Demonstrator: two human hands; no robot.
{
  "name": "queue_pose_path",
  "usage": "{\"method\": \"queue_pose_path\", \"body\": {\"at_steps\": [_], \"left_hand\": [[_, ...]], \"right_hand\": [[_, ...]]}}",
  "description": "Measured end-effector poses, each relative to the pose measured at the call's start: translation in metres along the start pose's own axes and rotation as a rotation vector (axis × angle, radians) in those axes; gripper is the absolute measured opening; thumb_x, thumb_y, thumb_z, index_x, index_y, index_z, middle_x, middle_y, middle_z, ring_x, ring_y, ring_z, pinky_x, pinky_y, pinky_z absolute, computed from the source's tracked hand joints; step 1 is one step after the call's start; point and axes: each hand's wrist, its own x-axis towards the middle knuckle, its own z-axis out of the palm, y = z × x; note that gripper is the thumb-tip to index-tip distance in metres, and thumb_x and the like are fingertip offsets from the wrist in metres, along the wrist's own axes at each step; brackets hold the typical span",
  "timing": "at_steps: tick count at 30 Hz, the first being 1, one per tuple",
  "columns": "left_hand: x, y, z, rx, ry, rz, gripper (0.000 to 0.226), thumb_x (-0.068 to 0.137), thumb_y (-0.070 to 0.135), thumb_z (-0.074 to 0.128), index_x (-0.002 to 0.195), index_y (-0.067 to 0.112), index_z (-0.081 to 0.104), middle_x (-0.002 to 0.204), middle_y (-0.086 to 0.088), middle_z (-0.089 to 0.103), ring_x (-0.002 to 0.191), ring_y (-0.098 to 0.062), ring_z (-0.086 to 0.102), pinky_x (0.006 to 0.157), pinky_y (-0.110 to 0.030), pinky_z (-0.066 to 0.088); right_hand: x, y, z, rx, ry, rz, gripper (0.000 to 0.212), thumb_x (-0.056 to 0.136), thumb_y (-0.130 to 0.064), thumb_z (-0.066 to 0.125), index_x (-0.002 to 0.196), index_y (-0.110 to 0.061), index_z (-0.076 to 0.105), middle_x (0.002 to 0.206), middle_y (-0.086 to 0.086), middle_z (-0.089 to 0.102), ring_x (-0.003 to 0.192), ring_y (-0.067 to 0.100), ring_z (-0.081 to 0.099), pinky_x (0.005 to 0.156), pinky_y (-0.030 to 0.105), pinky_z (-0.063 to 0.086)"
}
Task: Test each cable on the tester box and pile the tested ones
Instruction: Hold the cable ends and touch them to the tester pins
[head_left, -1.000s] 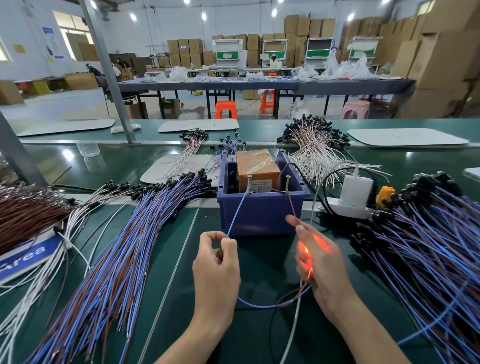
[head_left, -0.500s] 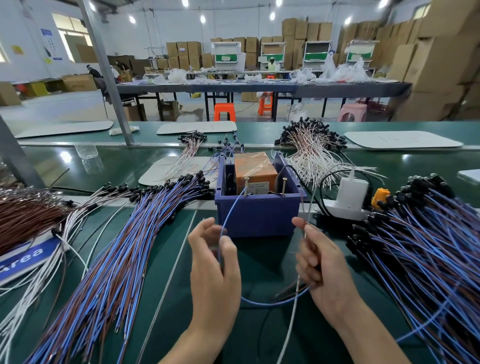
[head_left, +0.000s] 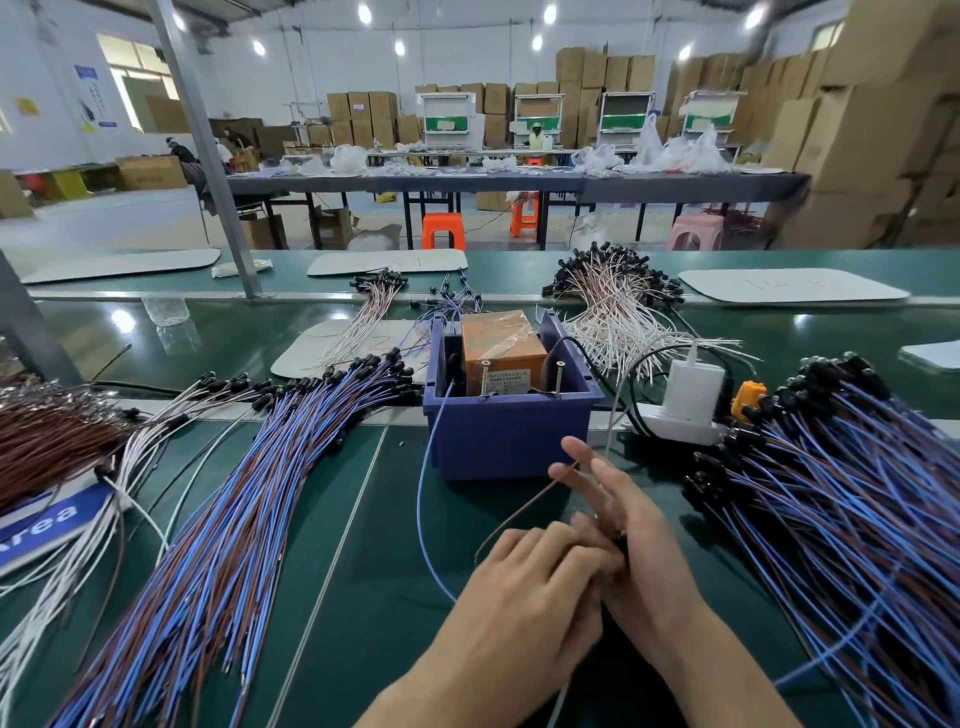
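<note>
Now, near the table's (head_left: 332, 561) front edge, the left hand (head_left: 530, 587) curls round one end of the cable (head_left: 422, 499), against the right hand's (head_left: 641, 551) straightened fingers. Its blue lead reaches over the tester box (head_left: 509, 441) rim and could snag there if pulled away.

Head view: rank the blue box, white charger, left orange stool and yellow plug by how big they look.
1. blue box
2. white charger
3. left orange stool and yellow plug: these look about alike, so I leave them unranked. The stool stands far from the camera.
</note>
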Motion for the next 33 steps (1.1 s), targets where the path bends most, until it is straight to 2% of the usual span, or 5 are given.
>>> {"method": "queue_pose_path", "body": {"at_steps": [8, 12, 17, 29, 33], "left_hand": [[-0.001, -0.003, -0.005, 0.058, -0.157, -0.158, 0.036, 0.100, 0.044, 0.039, 0.119, 0.026, 0.063, 0.099, 0.012, 0.067, 0.093, -0.012, 0.058, 0.087, -0.022, 0.039], [-0.002, -0.004, -0.004, 0.107, -0.140, -0.094, 0.025, 0.099, 0.039, 0.047, 0.098, 0.031, 0.070, 0.086, 0.016, 0.066, 0.080, -0.008, 0.058, 0.075, -0.023, 0.050], [-0.003, -0.005, 0.001, 0.098, -0.123, -0.057, 0.027, 0.098, 0.042, 0.049, 0.107, 0.028, 0.070, 0.086, 0.015, 0.063, 0.079, -0.007, 0.056, 0.074, -0.021, 0.049], [-0.002, -0.012, -0.005, 0.238, -0.077, -0.012, 0.025, 0.099, 0.037, 0.048, 0.094, 0.034, 0.073, 0.075, 0.016, 0.063, 0.069, -0.007, 0.057, 0.078, -0.025, 0.052], [-0.001, -0.018, -0.011, 0.271, -0.042, -0.022, 0.031, 0.104, 0.039, 0.043, 0.096, 0.033, 0.072, 0.076, 0.015, 0.063, 0.070, -0.009, 0.058, 0.079, -0.028, 0.053]], "right_hand": [[0.007, -0.001, -0.011, 0.109, 0.119, -0.108, 0.032, 0.102, -0.032, 0.046, 0.130, -0.024, 0.061, 0.119, 0.005, 0.073, 0.036, 0.004, 0.022, 0.033, 0.018, 0.021], [0.011, -0.013, -0.022, 0.256, 0.274, -0.151, 0.021, 0.102, -0.027, 0.045, 0.112, -0.022, 0.063, 0.102, 0.004, 0.074, 0.032, 0.003, 0.022, 0.030, 0.015, 0.020], [0.011, -0.024, -0.036, 0.341, 0.388, -0.191, 0.018, 0.100, -0.024, 0.044, 0.102, -0.023, 0.062, 0.083, -0.001, 0.067, 0.030, 0.005, 0.022, 0.030, 0.014, 0.021], [0.007, -0.038, -0.052, 0.474, 0.365, -0.216, 0.022, 0.071, -0.027, 0.057, 0.090, -0.026, 0.068, 0.083, -0.007, 0.064, 0.031, 0.006, 0.019, 0.031, 0.018, 0.018], [0.005, -0.041, -0.053, 0.497, 0.322, -0.237, 0.017, 0.083, -0.024, 0.053, 0.089, -0.027, 0.069, 0.078, -0.009, 0.062, 0.032, 0.007, 0.019, 0.033, 0.018, 0.018]]}}
